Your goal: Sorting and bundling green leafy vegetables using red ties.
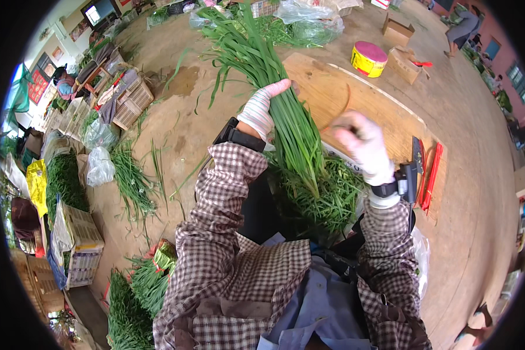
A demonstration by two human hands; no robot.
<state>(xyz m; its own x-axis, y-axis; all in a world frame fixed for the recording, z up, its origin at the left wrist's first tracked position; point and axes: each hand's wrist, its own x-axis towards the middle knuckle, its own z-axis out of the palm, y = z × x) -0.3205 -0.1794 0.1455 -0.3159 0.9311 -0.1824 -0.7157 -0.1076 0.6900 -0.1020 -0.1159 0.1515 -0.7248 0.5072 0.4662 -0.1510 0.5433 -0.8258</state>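
My left hand (263, 108), in a striped glove, is closed around a large bunch of garlic chives (294, 125). Their leafy ends reach away from me, and the stem ends point back toward my lap. To the right, my gloved right hand (364, 143) is curled and somewhat blurred over the wooden board (315, 76). A thin orange-brown strip (349, 99) curves out from its fingertips and appears pinched there. Under the bunch lies a heap of loose green leaves (338, 192), its container mostly hidden.
A dark-bladed knife (416, 153) and red strips (431, 175) lie on the board's right side. Beyond stand a pink-and-yellow round tub (368, 58) and cardboard boxes (405, 64). Tied green bundles (151, 280) sit at lower left; loose chives (131, 181) and crates (133, 99) are left.
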